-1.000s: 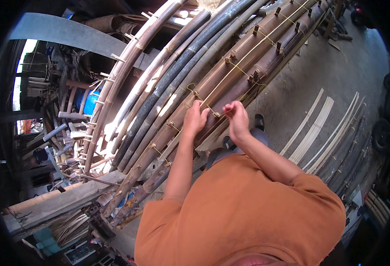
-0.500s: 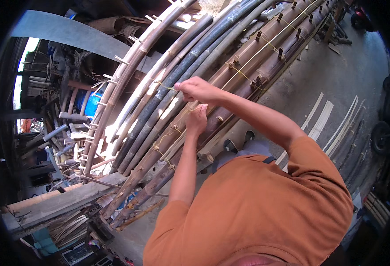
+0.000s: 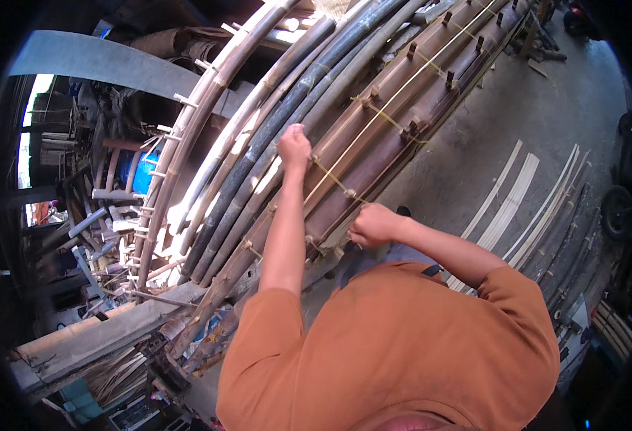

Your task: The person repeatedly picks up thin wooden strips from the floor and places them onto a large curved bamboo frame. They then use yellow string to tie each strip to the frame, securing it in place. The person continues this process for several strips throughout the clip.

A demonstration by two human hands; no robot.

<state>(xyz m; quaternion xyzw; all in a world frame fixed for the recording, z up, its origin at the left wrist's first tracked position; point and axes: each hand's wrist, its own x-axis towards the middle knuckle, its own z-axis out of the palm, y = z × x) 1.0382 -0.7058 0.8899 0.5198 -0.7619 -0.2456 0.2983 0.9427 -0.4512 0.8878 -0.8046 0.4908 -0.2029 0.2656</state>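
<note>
Two hands have parted, one yellow cord between them.

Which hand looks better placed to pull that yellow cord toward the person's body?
Probably the right hand: it is closed at the cord's near end, close to the shirt. The left hand is farther out, its forearm reaching across the bamboo.

No text, label, number or sign can be read anywhere in view. The orange-brown shirt shows plain cloth, and the blue object at left is too small to tell any marking.
</note>
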